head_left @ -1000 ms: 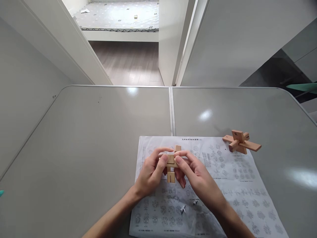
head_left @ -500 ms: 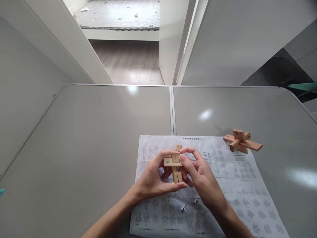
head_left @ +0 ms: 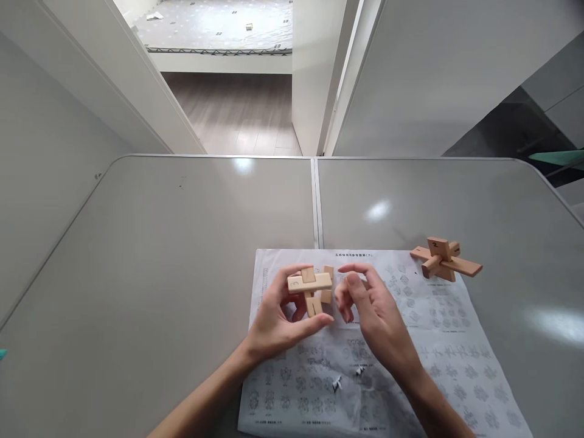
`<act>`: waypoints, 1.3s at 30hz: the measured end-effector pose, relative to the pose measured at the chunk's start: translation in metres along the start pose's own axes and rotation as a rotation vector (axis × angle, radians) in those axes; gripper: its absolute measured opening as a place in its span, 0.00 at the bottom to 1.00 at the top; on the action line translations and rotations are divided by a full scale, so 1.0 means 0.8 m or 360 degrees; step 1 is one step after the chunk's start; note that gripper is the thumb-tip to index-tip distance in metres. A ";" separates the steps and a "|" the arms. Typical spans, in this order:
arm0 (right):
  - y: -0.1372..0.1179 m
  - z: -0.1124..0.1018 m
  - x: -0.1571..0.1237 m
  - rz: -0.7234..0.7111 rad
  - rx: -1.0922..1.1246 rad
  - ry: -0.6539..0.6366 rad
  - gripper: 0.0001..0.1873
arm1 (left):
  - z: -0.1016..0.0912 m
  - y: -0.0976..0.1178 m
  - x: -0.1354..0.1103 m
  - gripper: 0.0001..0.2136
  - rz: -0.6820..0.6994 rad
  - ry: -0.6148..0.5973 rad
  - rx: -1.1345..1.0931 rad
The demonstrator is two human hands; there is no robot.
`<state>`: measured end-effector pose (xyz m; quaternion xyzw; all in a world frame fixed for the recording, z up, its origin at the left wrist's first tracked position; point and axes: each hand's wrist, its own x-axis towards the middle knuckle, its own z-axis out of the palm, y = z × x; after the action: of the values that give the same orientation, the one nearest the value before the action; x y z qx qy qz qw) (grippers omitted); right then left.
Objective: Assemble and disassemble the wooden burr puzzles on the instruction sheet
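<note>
Fingers (head_left: pixel 308 329) of the left hand (head_left: pixel 272 325) are clamped around the wooden assembly (head_left: pixel 308 283): thumb along the near side, index along the far side, the rest mostly hidden underneath. Assembly is held over the sheet, a bit left of the seam (head_left: pixel 317 204) in the surface (head_left: pixel 201 255).

Top bar (head_left: pixel 295 284), marked 3, has its long axis close to parallel with the surface's far edge, right end tipped slightly away. A piece marked with a single stroke (head_left: pixel 314 306) crosses beneath and points to the near edge. Two more block ends stick out at right.

Right hand (head_left: pixel 378 307): thumb and index parted, other fingers curled in, nothing visible in the grip. Key relation: assembly lies directly left of the right fingers, bar's right end facing them across a narrow gap. No contact that I can make out. Left hand owns the piece; right is just beside.

Printed sheet (head_left: pixel 456 359) lies on the near part of the surface, covered in small diagrams, too fine to read. Two small scraps (head_left: pixel 337 383) on it, toward the near edge.

Farther out: second assembly (head_left: pixel 441 258), reddish wood, one plate marked 2, at the sheet's far right corner. Right hand is nearer to it. Beyond the far edge: door, floor, bed (head_left: pixel 205 30).
</note>
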<state>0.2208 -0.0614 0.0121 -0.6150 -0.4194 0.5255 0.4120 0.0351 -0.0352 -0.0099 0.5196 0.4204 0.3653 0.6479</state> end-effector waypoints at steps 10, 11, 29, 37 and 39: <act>0.039 -0.028 0.017 -0.0618 -0.1052 -0.0140 0.31 | -0.003 -0.007 0.005 0.31 0.0000 0.0205 -0.0219; 0.041 -0.027 0.018 -0.0625 -0.1075 -0.0153 0.33 | -0.003 -0.007 0.005 0.31 -0.0001 0.0200 -0.0213; 0.010 -0.025 0.009 -0.0200 -0.0619 -0.0143 0.26 | -0.003 -0.005 0.001 0.30 -0.0005 0.0162 -0.0060; 0.010 -0.025 0.006 0.0119 -0.0233 -0.0320 0.27 | 0.001 -0.001 0.001 0.30 0.0033 0.0155 0.0034; 0.012 -0.025 0.007 0.0165 -0.0125 -0.0331 0.27 | 0.002 -0.004 -0.001 0.30 0.0066 0.0143 0.0101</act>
<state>0.2423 -0.0605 0.0033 -0.5937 -0.4477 0.5902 0.3142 0.0367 -0.0369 -0.0127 0.5315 0.4497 0.3881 0.6039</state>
